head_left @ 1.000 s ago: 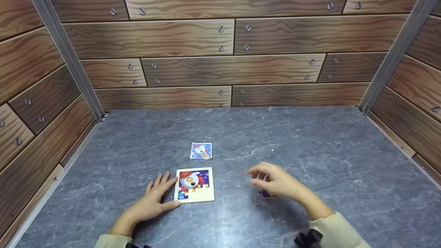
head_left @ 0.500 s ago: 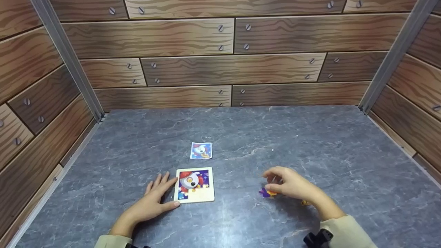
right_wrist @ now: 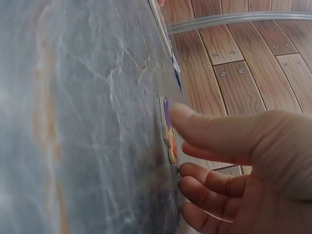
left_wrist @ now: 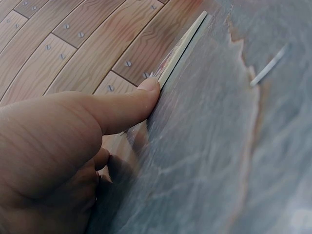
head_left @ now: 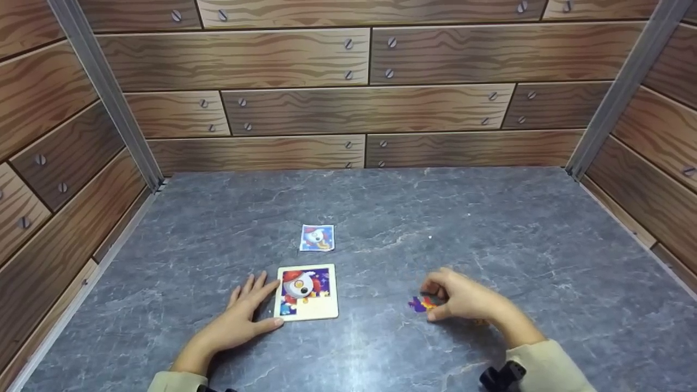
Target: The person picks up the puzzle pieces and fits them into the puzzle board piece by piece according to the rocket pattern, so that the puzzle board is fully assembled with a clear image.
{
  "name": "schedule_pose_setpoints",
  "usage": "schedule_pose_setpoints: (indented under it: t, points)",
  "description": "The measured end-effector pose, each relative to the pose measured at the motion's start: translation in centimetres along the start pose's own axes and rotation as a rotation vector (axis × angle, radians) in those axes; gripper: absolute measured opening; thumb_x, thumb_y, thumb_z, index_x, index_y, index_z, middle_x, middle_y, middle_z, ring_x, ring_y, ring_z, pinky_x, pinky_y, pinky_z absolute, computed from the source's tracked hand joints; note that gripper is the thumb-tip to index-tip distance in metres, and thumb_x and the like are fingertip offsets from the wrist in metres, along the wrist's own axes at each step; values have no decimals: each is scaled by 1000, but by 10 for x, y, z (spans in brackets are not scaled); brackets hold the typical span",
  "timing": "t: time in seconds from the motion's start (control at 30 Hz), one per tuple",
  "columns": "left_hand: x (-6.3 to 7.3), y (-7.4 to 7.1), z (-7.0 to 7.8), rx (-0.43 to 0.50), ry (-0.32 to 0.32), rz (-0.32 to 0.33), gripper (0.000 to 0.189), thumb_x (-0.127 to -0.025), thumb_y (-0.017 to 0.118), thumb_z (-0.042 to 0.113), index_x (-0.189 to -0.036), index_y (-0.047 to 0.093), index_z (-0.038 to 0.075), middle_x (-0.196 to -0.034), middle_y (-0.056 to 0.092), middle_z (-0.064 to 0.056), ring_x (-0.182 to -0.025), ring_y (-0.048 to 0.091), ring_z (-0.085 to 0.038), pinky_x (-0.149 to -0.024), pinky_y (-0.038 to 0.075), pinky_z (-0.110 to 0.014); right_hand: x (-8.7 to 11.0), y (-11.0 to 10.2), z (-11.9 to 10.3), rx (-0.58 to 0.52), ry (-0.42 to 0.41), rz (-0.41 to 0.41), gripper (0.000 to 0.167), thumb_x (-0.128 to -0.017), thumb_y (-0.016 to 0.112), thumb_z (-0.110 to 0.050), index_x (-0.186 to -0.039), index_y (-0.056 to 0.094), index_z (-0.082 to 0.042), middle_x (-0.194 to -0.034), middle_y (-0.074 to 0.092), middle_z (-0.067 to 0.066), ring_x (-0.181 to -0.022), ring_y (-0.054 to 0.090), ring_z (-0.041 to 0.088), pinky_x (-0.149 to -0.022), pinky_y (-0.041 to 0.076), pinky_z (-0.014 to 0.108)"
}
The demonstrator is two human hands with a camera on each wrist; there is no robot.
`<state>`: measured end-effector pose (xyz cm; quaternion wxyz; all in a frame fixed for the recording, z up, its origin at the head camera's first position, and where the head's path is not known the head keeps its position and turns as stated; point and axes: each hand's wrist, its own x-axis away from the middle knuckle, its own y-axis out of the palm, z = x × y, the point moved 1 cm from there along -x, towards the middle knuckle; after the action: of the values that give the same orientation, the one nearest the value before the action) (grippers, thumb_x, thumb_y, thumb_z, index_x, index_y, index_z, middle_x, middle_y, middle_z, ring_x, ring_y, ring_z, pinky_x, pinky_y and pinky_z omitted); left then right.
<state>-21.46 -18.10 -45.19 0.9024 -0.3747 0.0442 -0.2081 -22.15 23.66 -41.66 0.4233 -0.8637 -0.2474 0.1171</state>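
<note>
A square puzzle board (head_left: 324, 311) with a pale frame holds a partly filled picture of a white-faced dog; its lower right shows bare wood. My left hand (head_left: 231, 326) lies at the board's left side, thumb and forefinger touching its edge. In the left wrist view the thumb (left_wrist: 131, 102) meets the board's rim (left_wrist: 183, 48). A purple and orange puzzle piece (head_left: 418, 304) lies on the table to the right. Around it my right hand (head_left: 463, 296) bends its fingers and thumb. The right wrist view shows the piece (right_wrist: 168, 129) flat on the tabletop, thumb tip close by.
A small picture card (head_left: 317, 238) of the same dog lies behind the board. Under the right wrist a bit of another yellow piece (head_left: 480, 322) shows. Wood-patterned walls (head_left: 348, 109) enclose the grey marbled table (head_left: 370, 218) at the back and sides.
My right hand has moved right and slightly down, drawing back from over the purple and orange piece, with its fingers now around it. The left hand and the board stay in place.
</note>
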Motion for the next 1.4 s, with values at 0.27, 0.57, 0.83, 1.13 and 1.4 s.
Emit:
schedule_pose_setpoints:
  t: [0.27, 0.57, 0.83, 1.13, 1.4]
  points:
    - [0, 1, -1, 11, 6, -6, 76, -84, 66, 42, -147, 31, 15, -154, 6, -17, -139, -9, -36, -106, -12, -54, 2, 4, 1, 19, 15, 4, 36, -64, 81, -15, -90, 56, -7, -87, 48, 3, -81, 45, 18, -71, 40, 30]
    - [-1, 0, -1, 11, 5, -4, 77, -83, 66, 44, -146, 32, 15, -153, 7, -17, -139, -8, -36, -106, -12, -54, 2, 5, 3, 36, 5, -2, 32, -68, 80, -19, -85, 56, -8, -84, 46, 1, -78, 44, 17, -69, 39, 27]
    - [0, 1, -1, 7, -9, -2, 77, -83, 66, 44, -146, 32, 15, -153, 7, -18, -139, -8, -36, -107, -12, -54, 3, 5, 3, 75, -32, 6, 30, -71, 79, -24, -84, 56, -9, -83, 48, 0, -76, 46, 15, -67, 41, 26]
    - [0, 1, -1, 7, 4, 1, 76, -84, 65, 43, -146, 32, 15, -153, 7, -17, -139, -8, -36, -107, -12, -54, -2, 4, -4, 17, -16, 19, 27, -73, 77, -19, -86, 57, -7, -79, 56, -1, -73, 52, 13, -65, 47, 24]
    - [1, 1, 0, 12, 9, 5, 76, -84, 66, 42, -146, 33, 14, -153, 6, -17, -139, -8, -36, -107, -12, -54, -16, 12, -23, -83, -88, 46, 26, -74, 76, -13, -90, 57, -5, -80, 59, 0, -71, 56, 12, -64, 51, 24]
